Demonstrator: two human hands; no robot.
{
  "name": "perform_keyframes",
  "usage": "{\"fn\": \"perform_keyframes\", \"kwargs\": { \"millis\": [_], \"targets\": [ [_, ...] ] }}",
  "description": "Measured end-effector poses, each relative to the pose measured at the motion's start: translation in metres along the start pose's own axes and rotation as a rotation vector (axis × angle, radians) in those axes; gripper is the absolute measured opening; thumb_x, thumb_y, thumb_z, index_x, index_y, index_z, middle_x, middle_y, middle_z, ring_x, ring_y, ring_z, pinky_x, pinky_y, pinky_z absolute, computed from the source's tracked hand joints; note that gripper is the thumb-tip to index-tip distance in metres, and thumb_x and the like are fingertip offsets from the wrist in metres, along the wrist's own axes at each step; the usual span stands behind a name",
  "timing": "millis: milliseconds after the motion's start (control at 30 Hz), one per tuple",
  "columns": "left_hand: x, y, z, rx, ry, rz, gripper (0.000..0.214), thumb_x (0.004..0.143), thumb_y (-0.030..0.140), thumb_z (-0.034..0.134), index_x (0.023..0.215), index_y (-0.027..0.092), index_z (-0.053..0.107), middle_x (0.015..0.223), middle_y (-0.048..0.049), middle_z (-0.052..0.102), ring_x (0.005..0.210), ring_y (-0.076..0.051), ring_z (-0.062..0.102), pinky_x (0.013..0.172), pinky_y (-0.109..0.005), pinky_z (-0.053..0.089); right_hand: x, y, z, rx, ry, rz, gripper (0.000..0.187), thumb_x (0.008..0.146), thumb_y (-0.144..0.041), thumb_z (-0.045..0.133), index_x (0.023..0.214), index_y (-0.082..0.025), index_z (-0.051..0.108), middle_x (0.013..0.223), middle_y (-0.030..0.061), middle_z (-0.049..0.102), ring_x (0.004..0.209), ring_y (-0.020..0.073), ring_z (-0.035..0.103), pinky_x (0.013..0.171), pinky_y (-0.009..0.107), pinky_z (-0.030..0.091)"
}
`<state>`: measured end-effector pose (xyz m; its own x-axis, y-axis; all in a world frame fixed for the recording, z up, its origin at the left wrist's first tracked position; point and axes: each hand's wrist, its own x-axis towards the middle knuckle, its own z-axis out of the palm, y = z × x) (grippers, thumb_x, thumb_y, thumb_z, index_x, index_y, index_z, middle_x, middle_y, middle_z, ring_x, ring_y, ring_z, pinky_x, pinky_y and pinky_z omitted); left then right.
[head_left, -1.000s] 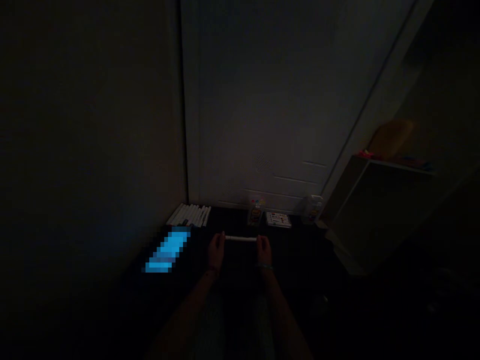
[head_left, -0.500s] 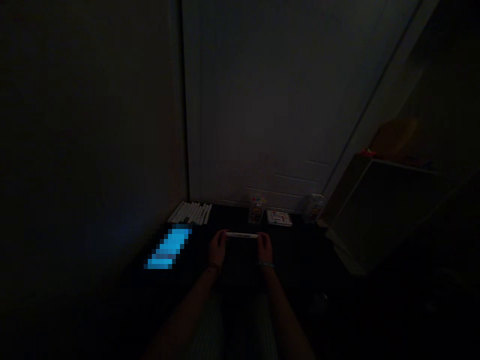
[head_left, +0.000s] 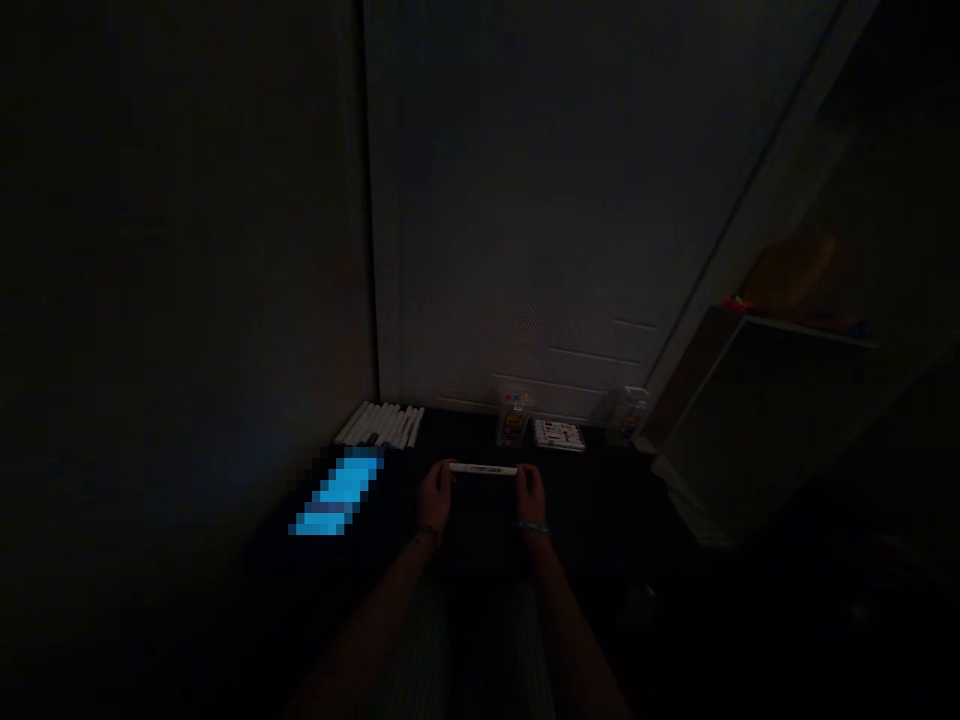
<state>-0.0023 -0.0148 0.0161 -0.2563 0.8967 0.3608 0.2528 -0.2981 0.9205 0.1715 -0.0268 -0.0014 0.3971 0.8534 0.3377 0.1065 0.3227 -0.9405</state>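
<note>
The room is very dark. I hold a white marker pen [head_left: 484,469] level in front of me, one end in each hand. My left hand [head_left: 435,496] pinches its left end and my right hand [head_left: 529,494] pinches its right end. A row of several more white markers [head_left: 380,424] lies on the dark floor at the back left, beside the wall. A glowing blue screen [head_left: 337,494] lies on the floor left of my left hand.
A small printed box [head_left: 513,424], a flat printed card [head_left: 559,435] and a clear container [head_left: 628,414] stand along the foot of a white door [head_left: 540,200]. A white cabinet [head_left: 750,420] stands to the right.
The pen and both hands have shifted very slightly; the pen has turned a little so its printed side shows. The grip is unchanged.
</note>
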Motion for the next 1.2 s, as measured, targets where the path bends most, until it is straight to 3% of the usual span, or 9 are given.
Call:
{"fn": "perform_keyframes", "kwargs": {
  "millis": [300, 500, 933, 1200],
  "targets": [
    [-0.0015, 0.0065, 0.0004, -0.04, 0.016, -0.057, 0.042, 0.076, 0.054, 0.036, 0.07, 0.016, 0.054, 0.06, 0.002, 0.049, 0.057, -0.011, 0.042, 0.053, -0.021, 0.034, 0.0002, 0.0, 0.0003, -0.036, 0.025, 0.02, 0.029, 0.076, -0.045, 0.043, 0.086, -0.019, 0.054, 0.078, -0.0001, 0.055, 0.076, 0.0133, 0.05, 0.072, 0.023, 0.039],
    [-0.002, 0.0047, -0.0004, -0.016, -0.007, -0.038, 0.038, 0.078, 0.052, 0.036, 0.067, 0.018, 0.05, 0.055, 0.0045, 0.043, 0.051, -0.009, 0.038, 0.05, -0.02, 0.03, 0.0007, 0.0009, 0.0017, -0.054, 0.036, 0.016, 0.029, 0.077, -0.044, 0.042, 0.086, -0.019, 0.054, 0.078, 0.0002, 0.056, 0.075, 0.0135, 0.051, 0.071, 0.023, 0.039],
    [-0.0018, 0.003, 0.0003, 0.082, -0.021, -0.001, 0.037, 0.08, 0.049, 0.031, 0.063, 0.02, 0.047, 0.055, 0.0043, 0.047, 0.052, -0.01, 0.042, 0.051, -0.021, 0.031, -0.0012, -0.0007, 0.0005, -0.088, 0.017, -0.03, 0.027, 0.078, -0.041, 0.04, 0.09, -0.02, 0.053, 0.087, 0.0013, 0.057, 0.084, 0.0145, 0.052, 0.077, 0.025, 0.038],
    [-0.0012, 0.0022, 0.0009, 0.018, -0.004, -0.044, 0.038, 0.079, 0.052, 0.033, 0.06, 0.02, 0.045, 0.052, 0.0043, 0.043, 0.05, -0.01, 0.04, 0.05, -0.021, 0.03, -0.0041, -0.0085, 0.0007, -0.045, -0.084, 0.032, 0.031, 0.08, -0.044, 0.037, 0.092, -0.021, 0.056, 0.078, 0.0001, 0.057, 0.071, 0.0142, 0.051, 0.065, 0.024, 0.04]
  ]
}}
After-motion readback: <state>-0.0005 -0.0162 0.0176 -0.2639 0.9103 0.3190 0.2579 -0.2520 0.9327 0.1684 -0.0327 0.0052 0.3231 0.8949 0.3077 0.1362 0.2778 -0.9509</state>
